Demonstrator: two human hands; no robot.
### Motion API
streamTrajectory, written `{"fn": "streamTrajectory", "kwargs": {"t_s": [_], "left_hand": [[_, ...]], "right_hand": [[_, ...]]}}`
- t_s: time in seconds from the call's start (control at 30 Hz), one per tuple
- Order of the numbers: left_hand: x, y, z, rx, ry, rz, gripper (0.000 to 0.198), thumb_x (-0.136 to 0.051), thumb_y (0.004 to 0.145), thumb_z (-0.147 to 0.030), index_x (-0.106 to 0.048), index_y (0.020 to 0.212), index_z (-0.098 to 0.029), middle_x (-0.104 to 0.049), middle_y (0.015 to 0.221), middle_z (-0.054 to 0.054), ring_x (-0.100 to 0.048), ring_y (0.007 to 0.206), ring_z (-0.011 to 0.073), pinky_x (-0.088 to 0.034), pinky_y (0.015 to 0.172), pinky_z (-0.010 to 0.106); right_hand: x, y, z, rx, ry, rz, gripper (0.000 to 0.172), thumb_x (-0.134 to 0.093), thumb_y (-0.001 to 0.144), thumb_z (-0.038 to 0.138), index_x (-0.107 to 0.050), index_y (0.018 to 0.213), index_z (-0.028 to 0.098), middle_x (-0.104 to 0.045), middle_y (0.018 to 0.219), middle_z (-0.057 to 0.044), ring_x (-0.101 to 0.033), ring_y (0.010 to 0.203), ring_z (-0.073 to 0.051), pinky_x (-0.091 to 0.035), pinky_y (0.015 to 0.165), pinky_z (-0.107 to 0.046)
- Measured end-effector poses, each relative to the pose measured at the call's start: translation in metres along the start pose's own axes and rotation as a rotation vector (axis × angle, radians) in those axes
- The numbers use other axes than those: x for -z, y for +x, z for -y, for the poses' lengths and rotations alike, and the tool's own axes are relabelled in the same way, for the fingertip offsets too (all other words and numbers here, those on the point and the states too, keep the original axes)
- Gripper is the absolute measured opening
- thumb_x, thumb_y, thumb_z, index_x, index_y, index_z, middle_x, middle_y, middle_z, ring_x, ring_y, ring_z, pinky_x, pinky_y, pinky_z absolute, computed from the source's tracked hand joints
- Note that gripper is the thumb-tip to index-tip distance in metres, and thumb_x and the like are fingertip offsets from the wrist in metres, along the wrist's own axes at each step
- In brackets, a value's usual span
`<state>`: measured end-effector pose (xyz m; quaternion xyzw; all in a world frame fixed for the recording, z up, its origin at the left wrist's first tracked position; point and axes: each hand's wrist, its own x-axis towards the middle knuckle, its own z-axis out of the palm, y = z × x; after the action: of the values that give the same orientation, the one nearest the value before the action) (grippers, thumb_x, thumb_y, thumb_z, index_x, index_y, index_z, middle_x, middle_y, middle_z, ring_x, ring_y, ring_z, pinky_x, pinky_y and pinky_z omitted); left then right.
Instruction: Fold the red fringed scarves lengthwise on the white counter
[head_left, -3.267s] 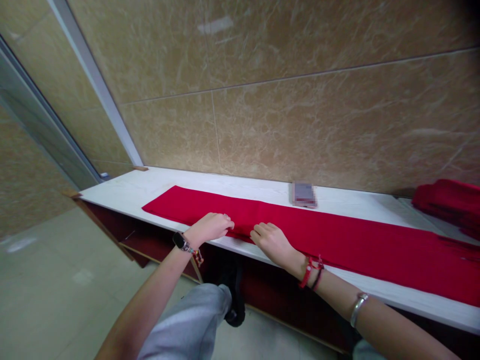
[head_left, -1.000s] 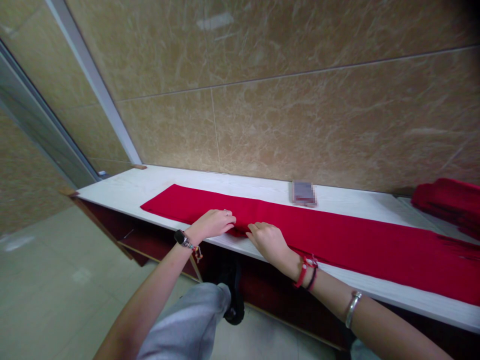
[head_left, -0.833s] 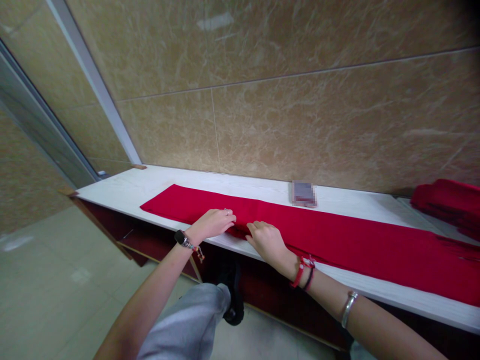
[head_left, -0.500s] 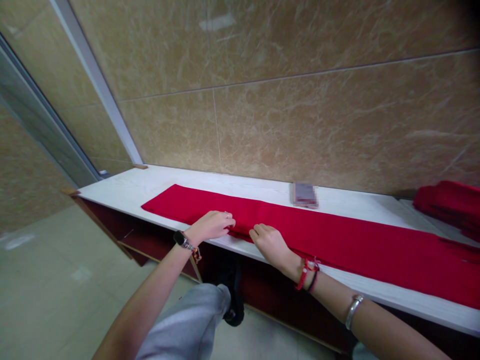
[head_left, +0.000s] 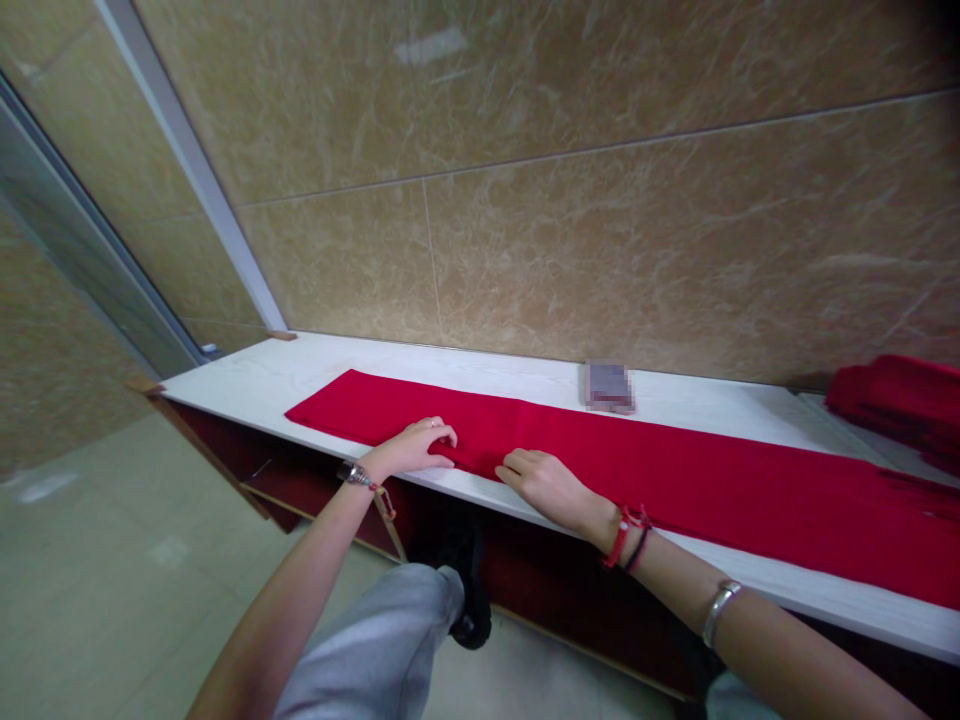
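Observation:
A long red cloth (head_left: 675, 470), folded into a flat strip, lies along the white tabletop (head_left: 315, 350). My left hand (head_left: 412, 447) rests at its near edge, left of the middle, thumb and forefinger spread with a gap between them. To its right, my right hand (head_left: 544, 485) has its fingers curled on that same edge, closed on the cloth; the fingertips are partly hidden. Between the two hands the cloth's edge runs fairly smooth.
A small blurred flat object (head_left: 609, 388) sits behind the cloth near the tiled wall (head_left: 525, 260). More red fabric (head_left: 892, 405) is heaped at the far right. Under the tabletop are dark red shelves (head_left: 300, 495). My shoe (head_left: 471, 610) is below the front edge.
My left hand has moved slightly left, and its thumb and forefinger have spread apart. The bunched edge between the hands now looks flatter. My right hand has hardly shifted.

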<state>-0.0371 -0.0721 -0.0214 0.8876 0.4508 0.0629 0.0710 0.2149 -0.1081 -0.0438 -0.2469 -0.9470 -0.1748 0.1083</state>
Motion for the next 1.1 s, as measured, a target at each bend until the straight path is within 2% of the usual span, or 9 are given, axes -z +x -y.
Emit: {"fn": "streamTrajectory", "kwargs": {"t_s": [0.1,0.2,0.43,0.57,0.63,0.77,0.83,0.97,1.1], "left_hand": [[-0.001,-0.002,0.011,0.143,-0.042,0.03,0.027,-0.065,0.074,-0.031,-0.056,0.098,-0.023,-0.05,0.099,0.002,-0.048,0.097,0.0192,-0.039,0.084,0.029],[0.001,-0.005,0.013,0.191,-0.036,0.071,0.027,-0.065,0.073,-0.031,-0.056,0.098,-0.025,-0.049,0.099,0.001,-0.047,0.098,0.02,-0.038,0.084,0.03],[0.01,-0.009,0.012,-0.071,-0.021,0.023,0.013,-0.051,0.083,-0.024,-0.059,0.092,-0.02,-0.055,0.095,0.003,-0.05,0.093,0.0173,-0.037,0.086,0.027],[0.011,-0.011,0.018,-0.076,0.068,0.006,0.015,-0.046,0.082,-0.016,-0.06,0.087,-0.02,-0.057,0.09,0.003,-0.052,0.089,0.017,-0.037,0.086,0.027],[0.008,-0.015,0.028,-0.025,0.076,-0.008,0.016,-0.047,0.08,-0.017,-0.06,0.09,-0.02,-0.056,0.094,0.003,-0.051,0.093,0.0176,-0.037,0.088,0.029],[0.002,-0.032,0.058,0.267,0.069,-0.071,0.029,-0.053,0.076,-0.024,-0.057,0.104,-0.025,-0.048,0.113,0.004,-0.044,0.108,0.0229,-0.035,0.093,0.037],[0.0,-0.042,0.074,0.343,0.057,-0.095,0.031,-0.053,0.076,-0.027,-0.055,0.107,-0.027,-0.046,0.116,0.003,-0.041,0.112,0.0239,-0.034,0.095,0.041],[-0.001,-0.056,0.089,0.244,0.034,-0.15,0.024,-0.048,0.079,-0.027,-0.057,0.101,-0.024,-0.048,0.111,0.003,-0.043,0.11,0.0206,-0.033,0.097,0.037],[0.004,-0.063,0.086,0.099,0.033,-0.222,0.022,-0.043,0.083,-0.024,-0.06,0.096,-0.019,-0.052,0.103,0.005,-0.047,0.103,0.0175,-0.035,0.095,0.03]], "right_hand": [[-0.001,0.0,0.001,-0.014,-0.028,-0.001,0.017,-0.043,0.089,0.011,-0.06,0.091,0.012,-0.06,0.084,-0.007,-0.054,0.076,-0.017,-0.04,0.065,-0.029],[-0.001,-0.001,0.001,0.01,-0.036,-0.02,0.017,-0.043,0.089,0.012,-0.059,0.089,0.013,-0.06,0.083,-0.007,-0.054,0.076,-0.017,-0.04,0.065,-0.028],[-0.005,-0.002,-0.002,0.043,0.024,-0.066,0.02,-0.04,0.091,0.016,-0.059,0.085,0.013,-0.058,0.081,-0.005,-0.052,0.075,-0.016,-0.039,0.065,-0.027],[0.002,-0.003,-0.003,0.026,0.048,-0.017,0.023,-0.038,0.092,0.016,-0.06,0.087,0.013,-0.058,0.081,-0.006,-0.053,0.073,-0.015,-0.04,0.063,-0.027],[0.009,-0.003,-0.003,0.02,0.06,0.029,0.022,-0.039,0.091,0.013,-0.061,0.09,0.012,-0.059,0.083,-0.006,-0.054,0.074,-0.015,-0.04,0.063,-0.026],[0.023,-0.005,-0.003,0.001,0.123,0.108,0.023,-0.039,0.09,0.012,-0.062,0.093,0.012,-0.06,0.084,-0.007,-0.055,0.074,-0.014,-0.041,0.064,-0.024],[0.026,-0.005,-0.003,-0.009,0.156,0.128,0.024,-0.039,0.09,0.014,-0.063,0.095,0.012,-0.061,0.085,-0.007,-0.056,0.074,-0.014,-0.041,0.065,-0.024],[0.025,-0.006,-0.003,-0.028,0.214,0.136,0.026,-0.038,0.09,0.014,-0.063,0.098,0.013,-0.061,0.086,-0.008,-0.056,0.077,-0.015,-0.041,0.068,-0.025],[0.022,-0.004,-0.003,-0.065,0.227,0.146,0.024,-0.04,0.089,0.017,-0.064,0.093,0.012,-0.06,0.087,-0.009,-0.055,0.079,-0.016,-0.041,0.069,-0.026]]}}
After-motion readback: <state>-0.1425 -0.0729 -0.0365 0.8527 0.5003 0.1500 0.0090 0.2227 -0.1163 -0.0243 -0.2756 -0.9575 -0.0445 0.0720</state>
